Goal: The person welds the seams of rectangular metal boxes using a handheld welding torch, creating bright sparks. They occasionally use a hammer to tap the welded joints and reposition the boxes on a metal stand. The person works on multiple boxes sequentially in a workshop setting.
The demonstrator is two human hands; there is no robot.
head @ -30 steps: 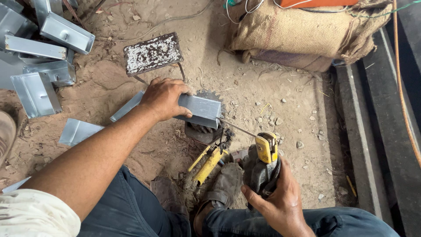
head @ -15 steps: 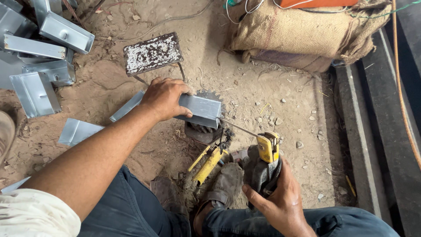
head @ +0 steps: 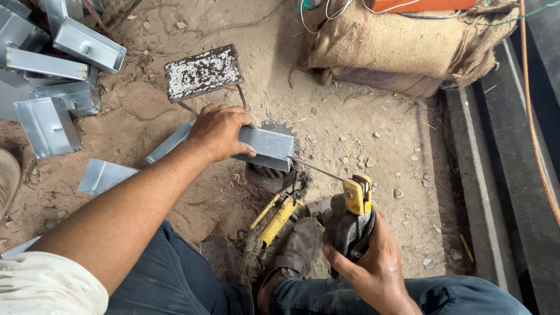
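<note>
My left hand (head: 219, 131) presses down on a grey folded sheet-metal channel (head: 265, 144) that lies across a dark round block (head: 268, 175) on the sandy ground. My right hand (head: 373, 265) grips a black and yellow electrode holder (head: 353, 213). A thin welding rod (head: 318, 168) runs from the holder up to the right end of the channel, where its tip meets the metal. Yellow-handled pliers (head: 277, 216) lie on the ground between my hands, beside my sandalled foot (head: 297, 254).
Several more grey metal channels (head: 55, 76) are piled at the upper left, and a flat piece (head: 105, 175) lies near my arm. A white-spattered dark plate (head: 203, 73) sits behind my left hand. A burlap sack (head: 402, 49) with cables on it is at the back. Dark steel beams (head: 501, 175) run along the right.
</note>
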